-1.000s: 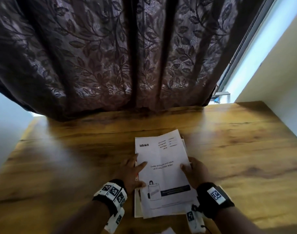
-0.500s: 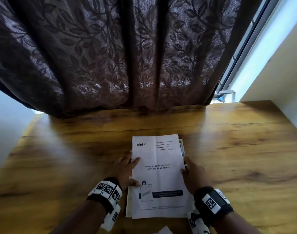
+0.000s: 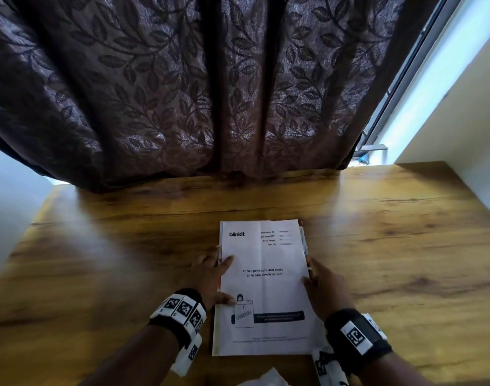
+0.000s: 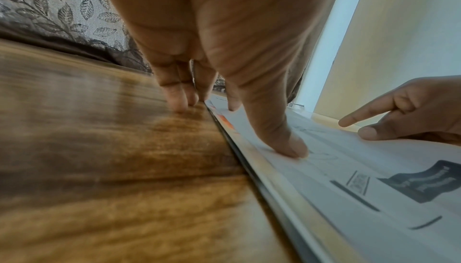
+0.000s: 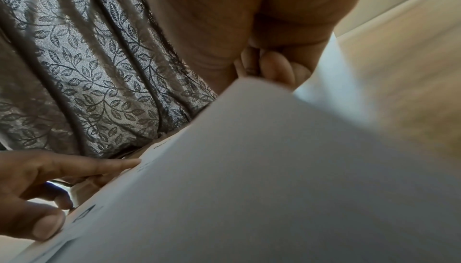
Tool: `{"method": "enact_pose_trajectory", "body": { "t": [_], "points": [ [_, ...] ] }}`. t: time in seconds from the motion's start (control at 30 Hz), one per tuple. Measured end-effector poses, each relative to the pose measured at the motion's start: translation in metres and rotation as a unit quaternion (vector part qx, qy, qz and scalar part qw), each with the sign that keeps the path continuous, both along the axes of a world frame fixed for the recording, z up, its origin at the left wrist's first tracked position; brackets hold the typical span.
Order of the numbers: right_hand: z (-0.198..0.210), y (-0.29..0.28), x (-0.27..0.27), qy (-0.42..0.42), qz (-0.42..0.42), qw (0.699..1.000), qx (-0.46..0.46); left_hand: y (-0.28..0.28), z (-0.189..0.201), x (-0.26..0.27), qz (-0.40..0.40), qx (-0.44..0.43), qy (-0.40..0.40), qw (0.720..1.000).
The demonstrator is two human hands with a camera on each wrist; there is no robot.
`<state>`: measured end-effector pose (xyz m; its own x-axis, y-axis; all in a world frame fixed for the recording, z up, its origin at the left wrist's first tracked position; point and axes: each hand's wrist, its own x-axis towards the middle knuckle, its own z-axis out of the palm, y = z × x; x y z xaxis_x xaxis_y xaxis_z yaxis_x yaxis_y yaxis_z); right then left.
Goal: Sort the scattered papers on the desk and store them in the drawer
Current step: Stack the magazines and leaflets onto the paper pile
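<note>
A dark leaf-patterned curtain [image 3: 182,87] fills the upper half of my head view, with a strip of bright window [image 3: 422,87] at the upper right; below it the wooden desk [image 3: 391,246] spreads across the lower half. My paper stack [image 3: 263,288] lies flat in the lower centre, its printed "blinkit" sheet on top, edges of other sheets peeking out along the left and right sides.

My left hand [image 3: 210,277] sits against the stack's left edge, thumb [image 4: 284,145] pressing flat onto the top sheet while the other fingers touch the wood beside it; the fingers look fairly straight, pinning rather than gripping. My right hand [image 3: 326,291] is at the right edge with its fingers curled; the right wrist view shows the fingertips [image 5: 274,66] tucked at the paper's rim, so I judge it is pinching that side, though the contact underneath is hidden.

I hold both sides this way, I think, to square the loose sheets into one block before carrying them off. No drawer shows in any view. A white scrap [image 3: 266,378] sits at the bottom edge, unidentified.
</note>
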<state>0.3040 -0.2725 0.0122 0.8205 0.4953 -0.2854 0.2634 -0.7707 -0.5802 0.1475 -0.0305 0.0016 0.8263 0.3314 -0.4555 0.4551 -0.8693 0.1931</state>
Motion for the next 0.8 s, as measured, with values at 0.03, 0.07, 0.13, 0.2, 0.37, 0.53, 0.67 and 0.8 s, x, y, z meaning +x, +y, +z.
{"method": "enact_pose_trajectory", "body": {
  "t": [0.03, 0.07, 0.13, 0.2, 0.37, 0.53, 0.67, 0.8],
  "points": [
    [0.0, -0.001, -0.001, -0.002, 0.003, 1.0, -0.005, 0.0, 0.0, 0.0, 0.0, 0.0, 0.002, 1.0],
    [0.0, -0.001, -0.002, -0.02, 0.011, 1.0, -0.015, 0.0, 0.0, 0.0, 0.0, 0.001, 0.005, 1.0],
    [0.0, 0.0, -0.007, -0.111, 0.057, 0.991, -0.052, -0.001, -0.001, 0.001, -0.001, 0.004, 0.015, 1.0],
    [0.008, 0.012, -0.018, -0.162, 0.142, 0.974, -0.067, -0.003, -0.003, 0.003, -0.002, 0.013, 0.024, 1.0],
    [0.005, 0.074, -0.046, -0.079, 0.423, 0.898, -0.095, -0.007, -0.008, 0.006, 0.002, 0.031, 0.015, 0.999],
    [-0.025, 0.067, -0.025, -0.088, 0.418, 0.886, -0.182, -0.008, -0.005, 0.005, 0.006, 0.033, 0.02, 0.999],
    [-0.023, 0.017, 0.018, -0.06, 0.334, 0.914, -0.222, -0.007, -0.009, 0.005, 0.012, 0.028, 0.019, 0.999],
    [-0.018, -0.013, 0.04, -0.034, 0.32, 0.92, -0.225, -0.007, -0.011, 0.003, 0.021, 0.018, 0.023, 0.999]
  ]
}}
